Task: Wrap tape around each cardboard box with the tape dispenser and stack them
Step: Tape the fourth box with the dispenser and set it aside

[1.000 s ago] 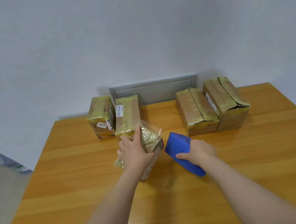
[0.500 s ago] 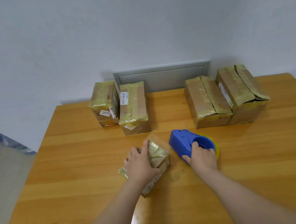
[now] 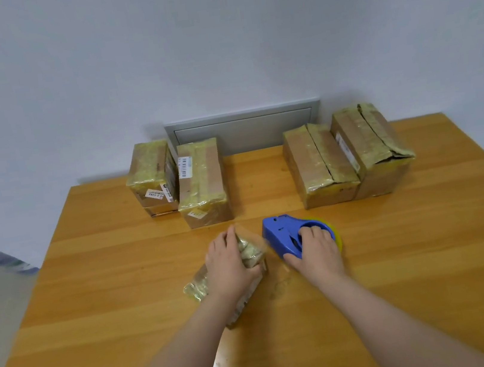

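Now, left hand (image 3: pixel 228 267) clamped on the small box (image 3: pixel 252 252), right hand (image 3: pixel 317 253) gripping the tape dispenser (image 3: pixel 280 237): that crumpled tape (image 3: pixel 196 287) could snag the wrap.

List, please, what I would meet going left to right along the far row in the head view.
Cardboard box with white labels → cardboard box with barcode sticker → cardboard box split along its top → cardboard box with torn top.

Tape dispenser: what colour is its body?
Blue tape dispenser, a yellow rim behind the right hand; clearest in the head view.
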